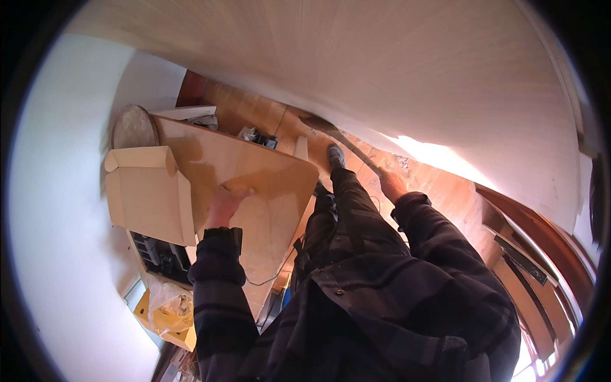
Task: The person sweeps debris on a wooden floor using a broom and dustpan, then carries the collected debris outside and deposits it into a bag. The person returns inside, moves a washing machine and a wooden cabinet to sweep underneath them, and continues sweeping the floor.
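My left hand (226,202) is over a light wooden tabletop (280,191), fingers extended to the right near a thin cable. At its left lie an opened cardboard box (141,190) and a black molded case (154,254) with dark items inside. My right hand (391,183) is low at the right, its fingers curled at the end of a long, dark, blurry strip (353,144); what it grips is unclear. My shoes (336,155) are on the wooden floor between tabletop and panel.
A large pale panel (382,57) spans the top. A white wall (60,204) runs along the left, with a round object (133,126) and a bagged yellow box (162,309) beside it. Small dark items (258,139) lie behind the tabletop. Boards and rails (528,280) lean at the right.
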A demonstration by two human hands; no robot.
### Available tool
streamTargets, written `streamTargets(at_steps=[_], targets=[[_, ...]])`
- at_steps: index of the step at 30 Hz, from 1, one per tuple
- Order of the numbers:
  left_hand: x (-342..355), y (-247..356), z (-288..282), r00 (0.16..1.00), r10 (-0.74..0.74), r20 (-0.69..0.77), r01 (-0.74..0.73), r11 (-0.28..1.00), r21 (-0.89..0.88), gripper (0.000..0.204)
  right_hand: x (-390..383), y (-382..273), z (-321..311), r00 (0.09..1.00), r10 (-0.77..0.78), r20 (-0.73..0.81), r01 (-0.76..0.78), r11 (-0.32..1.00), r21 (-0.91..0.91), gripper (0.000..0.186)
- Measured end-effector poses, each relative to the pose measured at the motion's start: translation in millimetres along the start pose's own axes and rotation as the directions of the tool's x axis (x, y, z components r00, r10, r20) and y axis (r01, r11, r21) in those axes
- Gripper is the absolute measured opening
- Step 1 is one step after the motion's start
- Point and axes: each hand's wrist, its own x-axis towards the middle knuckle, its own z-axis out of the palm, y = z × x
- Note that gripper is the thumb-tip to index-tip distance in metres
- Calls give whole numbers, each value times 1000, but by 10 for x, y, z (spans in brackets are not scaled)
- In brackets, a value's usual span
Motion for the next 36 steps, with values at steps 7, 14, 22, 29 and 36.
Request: streamTargets(at_steps=[7, 14, 22, 29, 36], targets=[[-228, 246, -196, 993, 42, 114, -32, 996, -85, 55, -790, 339, -158, 994, 92, 58, -84, 988, -128, 29], [-284, 152, -143, 980, 85, 180, -47, 978, -204, 52, -1762, 459, -69, 986, 136, -100, -133, 990, 37, 31], [-665, 601, 172, 984, 170, 56, -179, 952, 247, 80, -1721, 383, 477, 985, 146, -96, -64, 811, 581, 33], [-1080, 1095, 834, 959, 273, 74, -258, 735, 627, 94, -781, -30, 876, 965, 136, 223, -256, 664, 703, 26], [-1103, 1157, 985, 950, 308, -47, -193, 701, 687, 86, -551, 477, 1107, 874, 226, 430, -482, 292, 826, 20]])
